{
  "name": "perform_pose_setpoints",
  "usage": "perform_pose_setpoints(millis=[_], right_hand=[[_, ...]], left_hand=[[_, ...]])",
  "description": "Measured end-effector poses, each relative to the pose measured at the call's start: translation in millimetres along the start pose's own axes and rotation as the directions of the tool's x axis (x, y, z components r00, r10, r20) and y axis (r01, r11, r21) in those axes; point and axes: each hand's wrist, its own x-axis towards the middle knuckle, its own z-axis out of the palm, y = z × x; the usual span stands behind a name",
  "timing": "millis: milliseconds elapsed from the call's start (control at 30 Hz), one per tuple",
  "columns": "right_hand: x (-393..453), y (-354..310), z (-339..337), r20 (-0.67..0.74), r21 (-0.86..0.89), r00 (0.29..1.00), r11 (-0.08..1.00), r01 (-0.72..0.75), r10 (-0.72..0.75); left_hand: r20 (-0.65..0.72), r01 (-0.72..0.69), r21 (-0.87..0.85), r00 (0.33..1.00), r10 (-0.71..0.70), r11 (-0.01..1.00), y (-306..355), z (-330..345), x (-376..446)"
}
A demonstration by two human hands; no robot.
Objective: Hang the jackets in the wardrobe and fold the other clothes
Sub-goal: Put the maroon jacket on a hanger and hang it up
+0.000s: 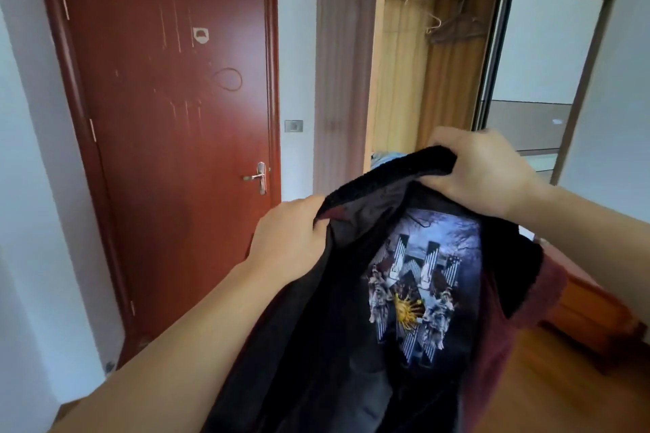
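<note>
The person stands facing an open wardrobe (432, 56), holding a dark jacket (316, 344) up in front of the body with both hands. The left hand (292, 239) is closed on the left edge of the collar, fingers curled over the fabric; the right hand (482, 172) is closed on the black fleecy collar at its upper right. Each grip is fully shut on the cloth. The jacket hangs open between them, showing its dark lining, a maroon outer side at the right, and a black printed T-shirt (422, 288) that seems to lie inside it.

The jacket is not yet in the wardrobe: it is held in the air, near the opening but apart from it. Inside, a rail near the top carries several bare hangers (453, 25), and no garment is visibly hung on them. It cannot be told whether a hanger is already in the jacket. Something light blue (385, 155) shows low in the wardrobe behind the collar, too hidden to identify.

Judging from this, the hanging work looks barely begun or at its first jacket, with the garment still to be put on a hanger and onto the rail. No folded clothes are in view, so how far the folding has got cannot be judged. A red door (169, 116) stands closed to the left.
</note>
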Motion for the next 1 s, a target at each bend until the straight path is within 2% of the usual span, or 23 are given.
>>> perform_pose_setpoints(millis=[67, 133, 233, 333, 400, 500, 600, 700, 800, 867, 933, 1000], right_hand=[[12, 1, 21, -0.112, -0.140, 0.990, 0.988, 0.066, -0.082], [29, 10, 46, -0.171, -0.203, 0.978, 0.975, 0.086, -0.122], [49, 33, 95, -0.250, -0.193, 0.961, 0.979, 0.066, -0.114], [66, 57, 152, -0.282, -0.088, 0.959, 0.996, -0.013, -0.012], [67, 70, 193, -0.198, 0.079, 0.974, 0.992, -0.098, 0.112], [68, 87, 251, 0.147, 0.354, 0.966, 0.900, -0.254, 0.215], [83, 120, 285, 0.377, 0.415, 0.869, 0.780, -0.469, 0.321], [104, 157, 294, 0.473, 0.508, 0.769, 0.580, -0.636, 0.429], [138, 188, 295, 0.352, 0.616, 0.719, 0.430, -0.660, 0.600], [173, 204, 293, 0.228, 0.685, 0.645, 0.351, -0.639, 0.729], [216, 218, 290, 0.106, 0.729, 0.579, 0.333, -0.599, 0.808], [255, 231, 290, 0.009, 0.719, 0.544, 0.373, -0.586, 0.839]], left_hand=[[-0.028, -0.014, 0.029, 1.000, 0.015, 0.999, -12, 12, 16], [-0.074, -0.010, 0.028, 0.997, 0.012, 1.000, -32, 20, 39], [-0.137, -0.008, 0.003, 0.991, 0.008, 1.000, -64, 24, 87], [-0.229, -0.012, -0.141, 0.973, -0.021, 0.990, -77, 25, 149], [-0.257, -0.058, -0.181, 0.966, 0.009, 0.982, -79, 32, 188], [-0.228, -0.129, -0.188, 0.970, 0.084, 0.974, -82, 58, 232], [-0.210, -0.119, -0.214, 0.975, 0.073, 0.970, -101, 93, 267], [-0.167, -0.059, -0.235, 0.986, 0.019, 0.970, -135, 130, 303], [-0.080, -0.022, -0.198, 0.997, 0.006, 0.980, -170, 169, 335], [-0.024, -0.024, -0.217, 1.000, 0.019, 0.976, -185, 196, 351], [0.044, -0.016, -0.337, 0.998, 0.033, 0.941, -190, 222, 371], [0.123, 0.058, -0.550, 0.992, 0.012, 0.833, -186, 242, 397]])
